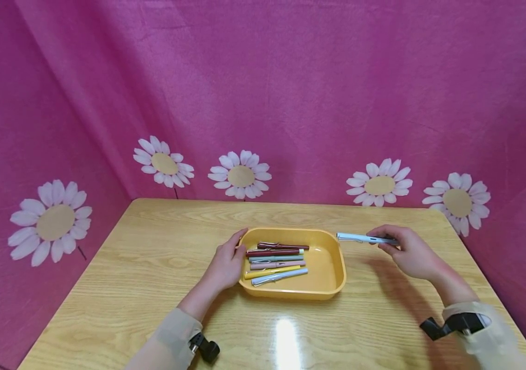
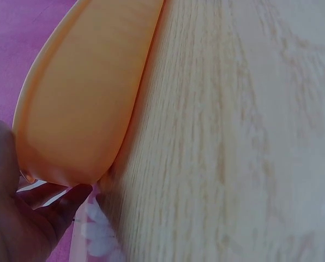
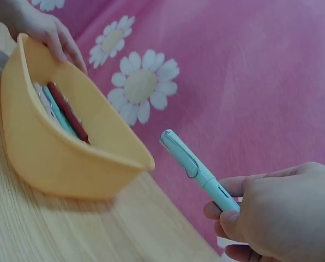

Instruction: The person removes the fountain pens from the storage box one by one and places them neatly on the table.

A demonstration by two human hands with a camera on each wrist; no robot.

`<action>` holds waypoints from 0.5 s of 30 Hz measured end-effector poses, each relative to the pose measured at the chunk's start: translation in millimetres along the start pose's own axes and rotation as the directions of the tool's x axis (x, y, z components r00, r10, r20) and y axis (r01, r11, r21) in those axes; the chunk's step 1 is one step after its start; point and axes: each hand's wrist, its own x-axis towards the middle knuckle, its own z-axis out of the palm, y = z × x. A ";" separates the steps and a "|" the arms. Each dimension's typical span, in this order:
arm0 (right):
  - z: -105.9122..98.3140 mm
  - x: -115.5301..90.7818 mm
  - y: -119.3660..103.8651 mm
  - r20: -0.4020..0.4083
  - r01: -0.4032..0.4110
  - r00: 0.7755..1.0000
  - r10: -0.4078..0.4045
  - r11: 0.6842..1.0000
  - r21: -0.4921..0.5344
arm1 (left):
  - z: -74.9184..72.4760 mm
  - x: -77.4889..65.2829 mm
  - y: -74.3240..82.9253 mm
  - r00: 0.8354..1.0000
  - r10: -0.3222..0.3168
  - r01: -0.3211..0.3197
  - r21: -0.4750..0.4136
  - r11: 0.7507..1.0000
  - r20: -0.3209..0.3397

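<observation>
A yellow plastic tray (image 1: 290, 294) stands on the table with several capped pens lying side by side in its left part. Among them are a maroon pen (image 1: 274, 253), a yellow pen (image 1: 272, 272) and a light blue pen (image 1: 279, 277). My left hand (image 1: 228, 262) grips the tray's left end, thumb at the rim and fingers against the outer wall in the left wrist view. Just beyond the tray's right rim, my right hand (image 1: 408, 252) pinches another pale blue pen (image 3: 198, 172) above the table. Its clipped cap points toward the tray; its other end is hidden by the hand.
The wooden table (image 1: 161, 257) reaches back to a pink cloth (image 1: 290, 103) printed with white daisies. Another stretch of cloth hangs along the left side. Each wrist carries a black camera mount (image 1: 457, 324). A bright reflection lies on the table before the tray.
</observation>
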 end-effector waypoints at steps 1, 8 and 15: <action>-1.3 -0.9 3.2 0.003 -0.010 1.000 0.010 1.000 -0.002 | -0.1 0.2 -0.2 1.000 -0.001 0.001 0.002 1.000 0.001; -5.0 -6.1 23.1 0.010 -0.039 0.999 0.039 0.999 -0.007 | 1.3 0.3 -2.0 1.000 -0.006 0.006 0.006 1.000 0.003; 3.9 -8.6 42.2 0.044 -0.120 0.992 0.118 0.992 0.030 | 0.9 0.1 -0.2 1.000 0.012 -0.012 0.001 1.000 -0.008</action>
